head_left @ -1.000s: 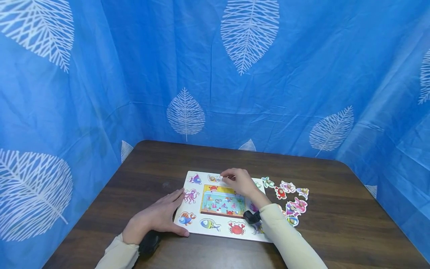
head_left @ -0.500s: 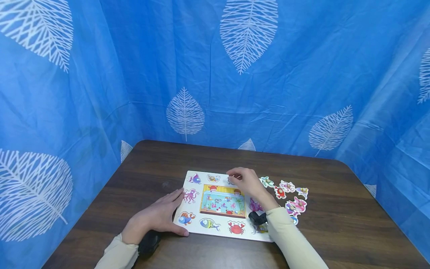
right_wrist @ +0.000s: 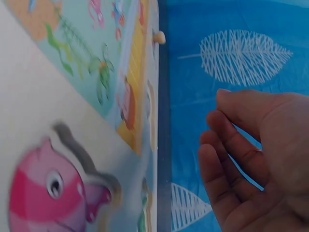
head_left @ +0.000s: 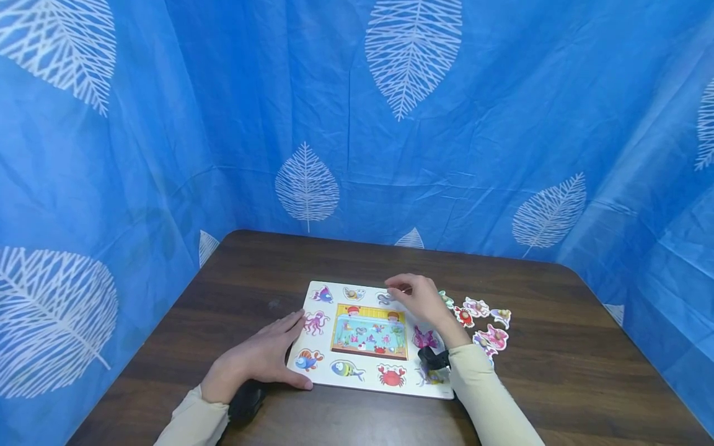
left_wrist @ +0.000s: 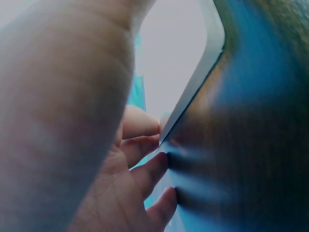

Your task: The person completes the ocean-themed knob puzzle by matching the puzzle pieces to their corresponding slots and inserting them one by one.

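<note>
A white puzzle board (head_left: pixel 370 375) with sea-animal pictures lies flat on the table. My left hand (head_left: pixel 266 352) rests at its left side, fingers along the edge and thumb by the near left corner. In the left wrist view those fingertips (left_wrist: pixel 166 193) are right at the board's edge. Over the board's far right corner hovers my right hand (head_left: pixel 419 298), its fingers loosely bent with nothing between them. A knobbed snail piece (head_left: pixel 354 293) sits in the far row. The right wrist view shows a wooden knob (right_wrist: pixel 159 37) standing up from the board and a pink fish picture (right_wrist: pixel 41 188).
Right of the board lie several loose knobbed pieces, among them a red crab (head_left: pixel 463 317) and a pink piece (head_left: pixel 493 337). My right forearm partly covers the board's right side. A blue curtain (head_left: pixel 357 124) with white leaves hangs behind the dark wooden table (head_left: pixel 580 371).
My right hand has moved right along the board's far edge, away from the snail piece, which shows more fully now. The left hand has stayed at the board's left edge.
</note>
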`<state>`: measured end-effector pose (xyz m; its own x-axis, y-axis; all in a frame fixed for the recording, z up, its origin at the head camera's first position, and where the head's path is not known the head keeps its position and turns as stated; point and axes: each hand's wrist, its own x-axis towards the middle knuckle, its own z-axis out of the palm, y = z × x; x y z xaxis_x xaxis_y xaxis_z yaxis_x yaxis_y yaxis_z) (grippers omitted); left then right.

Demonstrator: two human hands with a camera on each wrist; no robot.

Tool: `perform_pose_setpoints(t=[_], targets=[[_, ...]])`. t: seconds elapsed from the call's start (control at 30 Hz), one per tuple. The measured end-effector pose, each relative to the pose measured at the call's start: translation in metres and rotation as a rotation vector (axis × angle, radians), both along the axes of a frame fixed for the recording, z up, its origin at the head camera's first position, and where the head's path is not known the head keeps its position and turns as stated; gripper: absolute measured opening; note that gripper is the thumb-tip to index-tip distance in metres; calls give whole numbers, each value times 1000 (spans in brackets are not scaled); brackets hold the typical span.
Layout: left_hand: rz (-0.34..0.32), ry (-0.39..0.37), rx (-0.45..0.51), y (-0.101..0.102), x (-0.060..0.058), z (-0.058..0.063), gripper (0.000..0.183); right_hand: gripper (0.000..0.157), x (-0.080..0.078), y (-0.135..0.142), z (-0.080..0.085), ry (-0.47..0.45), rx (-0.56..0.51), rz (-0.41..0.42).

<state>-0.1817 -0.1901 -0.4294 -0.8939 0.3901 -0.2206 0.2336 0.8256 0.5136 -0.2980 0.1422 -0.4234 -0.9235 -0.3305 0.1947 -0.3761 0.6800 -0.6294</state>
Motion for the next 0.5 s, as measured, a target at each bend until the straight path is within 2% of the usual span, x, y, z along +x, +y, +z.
perform_pose_setpoints(t=[0.23,0.5], targets=[[-3,4,-2,0,0,0,128,26,-3,15,4,4,4,-30],[-6,9,1,0,1,0,127,28,-6,37,6,-19,7,-100]])
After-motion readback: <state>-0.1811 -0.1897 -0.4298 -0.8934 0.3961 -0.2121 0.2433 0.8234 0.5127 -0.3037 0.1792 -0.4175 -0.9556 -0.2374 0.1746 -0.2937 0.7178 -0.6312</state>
